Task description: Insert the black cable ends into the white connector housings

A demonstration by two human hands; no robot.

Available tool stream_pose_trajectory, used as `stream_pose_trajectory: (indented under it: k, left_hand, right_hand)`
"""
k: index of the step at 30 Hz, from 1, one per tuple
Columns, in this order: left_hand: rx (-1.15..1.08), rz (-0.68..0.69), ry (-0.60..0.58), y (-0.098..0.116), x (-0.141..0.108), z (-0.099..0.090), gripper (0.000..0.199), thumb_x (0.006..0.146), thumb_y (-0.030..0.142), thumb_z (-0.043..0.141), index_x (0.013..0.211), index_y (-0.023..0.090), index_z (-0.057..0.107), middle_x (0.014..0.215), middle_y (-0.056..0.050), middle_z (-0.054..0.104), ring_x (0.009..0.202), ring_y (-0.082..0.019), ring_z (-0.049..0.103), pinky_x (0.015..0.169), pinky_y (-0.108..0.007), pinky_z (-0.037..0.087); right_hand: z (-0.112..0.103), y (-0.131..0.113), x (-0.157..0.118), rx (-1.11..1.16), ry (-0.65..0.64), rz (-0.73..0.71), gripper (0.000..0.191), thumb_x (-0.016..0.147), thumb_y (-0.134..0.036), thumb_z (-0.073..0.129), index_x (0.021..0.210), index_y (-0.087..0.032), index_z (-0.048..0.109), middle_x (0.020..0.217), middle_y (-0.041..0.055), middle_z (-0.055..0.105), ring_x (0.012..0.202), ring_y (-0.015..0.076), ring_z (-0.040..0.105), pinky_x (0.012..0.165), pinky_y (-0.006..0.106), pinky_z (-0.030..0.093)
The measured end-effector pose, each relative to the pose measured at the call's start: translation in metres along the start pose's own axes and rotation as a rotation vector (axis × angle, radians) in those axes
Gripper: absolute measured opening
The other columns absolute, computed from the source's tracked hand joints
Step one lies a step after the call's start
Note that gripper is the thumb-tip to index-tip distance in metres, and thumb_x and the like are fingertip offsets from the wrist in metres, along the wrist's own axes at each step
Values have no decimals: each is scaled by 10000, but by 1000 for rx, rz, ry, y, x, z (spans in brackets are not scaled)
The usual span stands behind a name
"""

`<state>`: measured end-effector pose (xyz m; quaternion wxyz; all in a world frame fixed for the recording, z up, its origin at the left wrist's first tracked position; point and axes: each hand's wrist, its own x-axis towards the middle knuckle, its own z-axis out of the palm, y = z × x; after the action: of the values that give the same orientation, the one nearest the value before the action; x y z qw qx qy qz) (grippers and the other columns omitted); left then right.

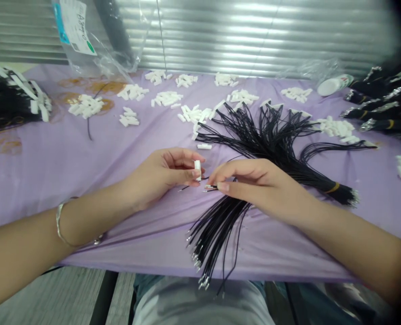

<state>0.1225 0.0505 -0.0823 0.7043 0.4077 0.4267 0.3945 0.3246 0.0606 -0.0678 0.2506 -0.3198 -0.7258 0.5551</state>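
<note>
Between thumb and fingers, my left hand (168, 174) pinches a small white connector housing (197, 168), held upright. Just to its right, my right hand (251, 178) pinches a black wire (214, 186) near its metal-tipped end, which points toward the housing. The two hands are close but apart. Below my right hand, a fan of loose black wires (220, 225) spreads toward the table's front edge, with silvery terminals at the ends. Behind it lies a bundle of black wires (274, 153) with white housings on the far ends. One loose housing (205, 146) lies beyond my left hand.
Piles of white housings (166, 98) dot the back of the purple cloth (85, 180). More black wire bundles lie at the left (7, 99) and right (386, 99). A clear labelled bag (95, 40) stands by the blinds. A white round container (334, 85) lies at the back right.
</note>
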Motion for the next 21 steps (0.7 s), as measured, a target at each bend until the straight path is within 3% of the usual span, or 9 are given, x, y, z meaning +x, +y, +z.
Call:
stream_pose_trajectory:
  k: [4, 6, 10, 13, 16, 21]
  left_hand:
    - [12, -1, -20, -1, -1, -1, 224, 685, 96, 712, 892, 153, 647, 746, 6, 673, 686, -85, 630, 690, -184, 505]
    - [21, -4, -23, -1, -1, -1, 230, 682, 113, 721, 897, 155, 649, 751, 2, 676, 684, -86, 629, 692, -188, 505]
    - [14, -3, -43, -1, -2, -1, 205, 694, 98, 708, 883, 162, 663, 740, 15, 673, 658, -68, 621, 666, -164, 501]
    - [16, -14, -46, -1, -4, -1, 207, 694, 98, 708, 886, 168, 677, 730, 17, 674, 648, -62, 617, 660, -157, 501]
    - [26, -26, -46, -1, -5, 0, 232, 675, 95, 722, 893, 165, 684, 765, 0, 687, 676, -78, 626, 683, -176, 514]
    - [5, -35, -50, -2, -4, 0, 231, 665, 76, 725, 875, 163, 685, 761, 4, 688, 677, -82, 633, 684, -183, 530]
  right_hand:
    - [-2, 6, 5, 356, -10, 54, 56, 793, -185, 607, 818, -173, 656, 888, 11, 675, 890, 113, 616, 841, 258, 451]
    - [-1, 7, 6, 411, -22, 77, 51, 802, -189, 595, 787, -172, 640, 820, -3, 666, 831, 91, 615, 802, 236, 456]
    - [2, 4, 4, 42, 50, 88, 73, 769, -154, 579, 698, -139, 591, 599, -31, 552, 558, 57, 494, 548, 183, 396]
    - [5, 2, 0, -270, 163, -3, 58, 694, -83, 573, 666, -129, 593, 621, -18, 549, 557, 64, 469, 511, 187, 362]
    - [7, 1, -2, -346, 228, -19, 51, 681, -96, 576, 659, -129, 607, 635, -6, 575, 572, 76, 495, 518, 192, 379]
    - [7, 2, 0, -364, 189, -23, 65, 669, -79, 576, 646, -128, 611, 615, -13, 572, 554, 68, 495, 512, 182, 384]
